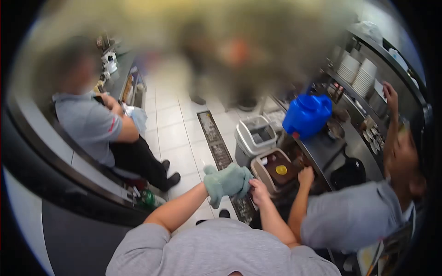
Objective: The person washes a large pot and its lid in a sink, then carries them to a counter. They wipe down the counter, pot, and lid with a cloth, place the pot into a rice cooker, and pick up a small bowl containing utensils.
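Observation:
A thick pale-green work glove [223,180] covers my left hand [229,184], held out in front of my chest, and its fabric hides the fingers. My bare right hand [260,192] is up against the right end of the green fabric, with thumb and fingers pinched at its edge. A second bulge of the same green fabric [244,177] sits between the two hands; I cannot tell whether it is a second glove. Just beyond my right hand stands a beige bin [263,174] with brown contents and a yellow round thing [281,170] inside.
A white-rimmed bin [256,146] stands behind the beige one. A blue jerrycan [307,115] rests at the metal counter [363,149], near a black pan [348,172]. One co-worker [350,214] is close on my right; another person [92,124] sits left. A drain grate [214,138] crosses the tiles.

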Tool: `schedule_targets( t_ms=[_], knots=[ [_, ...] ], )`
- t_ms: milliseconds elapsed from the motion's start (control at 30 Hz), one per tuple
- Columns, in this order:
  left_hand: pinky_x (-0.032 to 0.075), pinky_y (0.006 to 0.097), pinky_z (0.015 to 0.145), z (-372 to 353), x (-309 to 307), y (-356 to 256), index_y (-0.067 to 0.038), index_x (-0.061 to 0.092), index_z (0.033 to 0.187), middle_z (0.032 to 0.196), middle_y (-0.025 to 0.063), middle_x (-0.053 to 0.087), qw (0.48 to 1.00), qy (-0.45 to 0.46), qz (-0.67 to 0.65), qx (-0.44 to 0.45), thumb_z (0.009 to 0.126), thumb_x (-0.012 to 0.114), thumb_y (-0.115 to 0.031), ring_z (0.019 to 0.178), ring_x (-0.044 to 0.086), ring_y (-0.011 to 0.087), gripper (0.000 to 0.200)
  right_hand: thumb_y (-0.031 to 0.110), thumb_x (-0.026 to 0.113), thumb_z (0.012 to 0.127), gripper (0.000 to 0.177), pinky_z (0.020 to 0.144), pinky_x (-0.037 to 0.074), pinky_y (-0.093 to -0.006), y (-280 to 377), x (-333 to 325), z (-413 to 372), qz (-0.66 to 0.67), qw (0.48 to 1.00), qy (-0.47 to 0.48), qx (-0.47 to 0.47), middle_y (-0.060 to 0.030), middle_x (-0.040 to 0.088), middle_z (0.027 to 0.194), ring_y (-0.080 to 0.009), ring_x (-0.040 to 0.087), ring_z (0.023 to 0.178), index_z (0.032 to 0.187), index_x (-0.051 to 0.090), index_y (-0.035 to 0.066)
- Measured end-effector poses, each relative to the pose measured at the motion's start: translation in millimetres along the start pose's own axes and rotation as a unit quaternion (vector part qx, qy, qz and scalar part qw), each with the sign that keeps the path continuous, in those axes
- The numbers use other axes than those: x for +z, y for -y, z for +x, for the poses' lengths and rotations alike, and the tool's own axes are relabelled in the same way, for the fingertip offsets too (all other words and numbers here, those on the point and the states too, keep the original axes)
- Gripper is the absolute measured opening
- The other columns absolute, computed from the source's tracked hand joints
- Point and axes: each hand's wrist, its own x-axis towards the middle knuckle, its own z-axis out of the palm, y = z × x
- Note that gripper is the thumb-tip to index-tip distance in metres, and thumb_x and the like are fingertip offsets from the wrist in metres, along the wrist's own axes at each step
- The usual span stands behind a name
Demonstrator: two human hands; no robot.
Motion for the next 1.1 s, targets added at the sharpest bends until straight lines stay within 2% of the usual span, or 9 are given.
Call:
schedule_targets(
  t_ms=[100,333,467,500,533,700,933,1000,1100],
  knots=[
    [0.043,0.0345,0.091,-3,-36,-77,-0.009,0.058,0.100,0.104,0.0058,0.059,0.702,-0.108,0.702,0.062,0.070,0.065,-0.019,0.099,0.056,0.0203,0.033,0.023,0.051,0.091,0.023,0.078,0.047,-0.0332,-16,36,109,0.114,0.989,-0.064,0.063,-0.0046,0.064,0.097,-0.0180,0.061,0.086,0.106,0.058,0.006],
    [0.044,0.0374,0.093,-134,-285,-1,-0.007,0.060,0.105,0.109,0.0084,0.061,0.866,-0.105,0.452,-0.185,0.078,0.062,-0.021,0.104,0.056,0.0213,0.030,0.032,0.057,0.090,0.044,0.086,0.048,-0.0369,63,110,281,0.011,0.946,0.105,0.306,-0.0120,0.061,0.115,-0.0215,0.062,0.097,0.118,0.054,-0.002],
    [0.044,0.0386,0.094,-209,-409,49,-0.006,0.060,0.106,0.110,0.0096,0.062,0.883,-0.057,0.413,-0.215,0.082,0.060,-0.021,0.107,0.056,0.0217,0.029,0.025,0.060,0.089,0.034,0.085,0.048,-0.0372,74,100,378,0.043,0.990,0.061,0.116,-0.0121,0.063,0.107,-0.0225,0.061,0.095,0.110,0.057,-0.001],
    [0.045,0.0433,0.091,-189,-410,8,-0.001,0.059,0.108,0.110,0.0121,0.062,0.932,-0.271,-0.019,-0.239,0.086,0.054,-0.027,0.104,0.058,0.0244,0.034,0.022,0.061,0.088,0.028,0.083,0.048,-0.0377,81,92,403,0.083,0.993,-0.004,0.078,-0.0110,0.063,0.104,-0.0227,0.061,0.093,0.105,0.057,0.000],
    [0.046,0.0480,0.088,-169,-417,-29,0.003,0.058,0.109,0.109,0.0146,0.063,0.765,-0.413,-0.451,-0.200,0.091,0.049,-0.032,0.101,0.059,0.0272,0.041,0.018,0.061,0.088,0.023,0.082,0.048,-0.0382,78,73,428,0.121,0.990,-0.068,0.039,-0.0099,0.064,0.100,-0.0229,0.062,0.091,0.101,0.057,0.000],
    [0.042,0.0536,0.089,-191,-540,-42,-0.001,0.056,0.118,0.109,0.0164,0.062,0.646,-0.442,-0.590,-0.200,0.089,0.052,-0.032,0.102,0.059,0.0300,0.042,0.002,0.067,0.080,0.070,0.080,0.049,-0.0403,126,69,506,0.043,0.976,-0.216,0.003,-0.0158,0.055,0.116,-0.0276,0.057,0.098,0.137,0.028,0.003],
    [0.045,0.0347,0.085,-200,-717,-123,-0.012,0.064,0.114,0.102,0.0092,0.061,0.760,-0.557,0.153,-0.297,0.072,0.074,-0.015,0.097,0.057,0.0211,0.043,0.011,0.079,0.066,0.057,0.083,0.047,-0.0418,247,216,684,-0.354,0.925,0.131,0.041,-0.0163,0.055,0.116,-0.0325,0.057,0.100,0.118,0.055,0.001],
    [0.046,0.0335,0.082,-228,-762,-134,-0.006,0.065,0.108,0.097,0.0082,0.059,0.597,-0.501,0.485,-0.398,0.074,0.072,-0.018,0.095,0.055,0.0172,0.037,0.016,0.080,0.061,0.035,0.082,0.046,-0.0403,262,262,748,-0.730,0.660,0.174,0.006,-0.0191,0.055,0.116,-0.0358,0.055,0.099,0.089,0.067,-0.002],
    [0.047,0.0370,0.079,-264,-805,-172,0.000,0.066,0.091,0.099,0.0156,0.060,0.398,-0.567,0.642,-0.330,0.077,0.068,-0.028,0.094,0.057,0.0249,0.031,0.021,0.065,0.077,0.023,0.073,0.048,-0.0391,282,360,828,-0.723,0.664,0.184,-0.050,-0.0182,0.064,0.094,-0.0316,0.061,0.079,0.083,0.068,-0.002]
  ],
)
